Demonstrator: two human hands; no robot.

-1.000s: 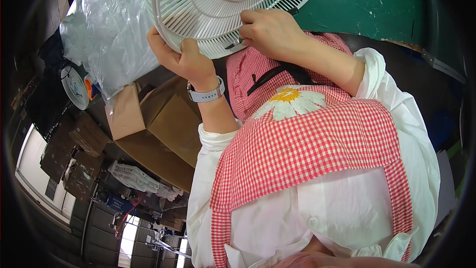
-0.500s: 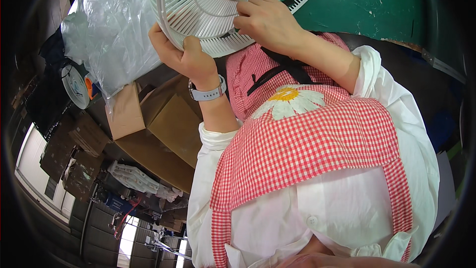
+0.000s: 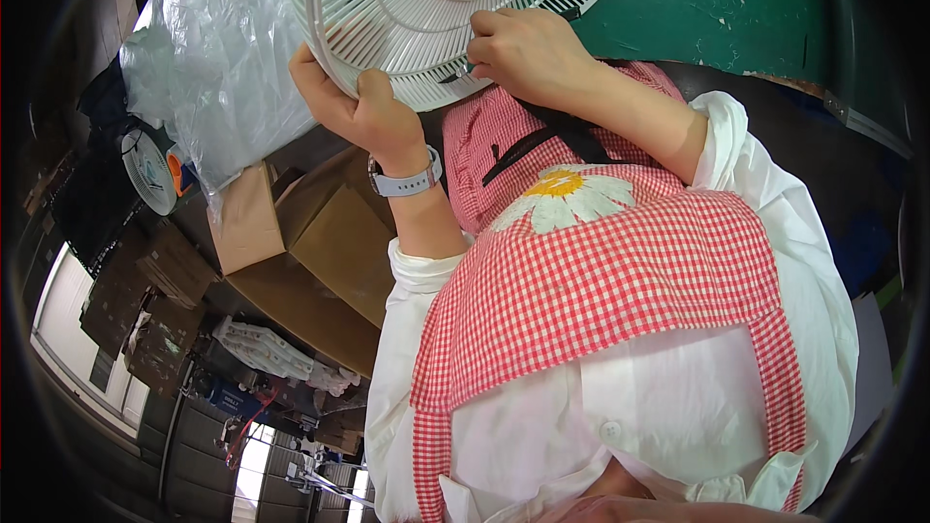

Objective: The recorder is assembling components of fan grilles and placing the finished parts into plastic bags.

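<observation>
A white plastic fan grille (image 3: 407,2) with fine radial ribs and a round middle opening is tilted up at the top of the view. My left hand (image 3: 360,111), with a watch on its wrist, grips the grille's lower left rim, thumb on the near side and fingers partly behind it. Closed over the ribs near the lower rim, my right hand (image 3: 531,53) holds a slim knife-like tool (image 3: 572,14). Its dark end sticks out behind the hand, and a narrow metal tip points down-left against the ribs. The fingers hide its middle.
A green tabletop (image 3: 707,15) with a worn edge lies behind and right of the grille. Clear plastic sheeting (image 3: 218,48) hangs at the left, above an open cardboard box (image 3: 329,242). A black-and-white checked bag strap lies across my lap.
My right hand has moved slightly down and right, away from the middle opening toward the lower rim, with the tool. The grille has shifted a little; my left hand keeps its hold.
</observation>
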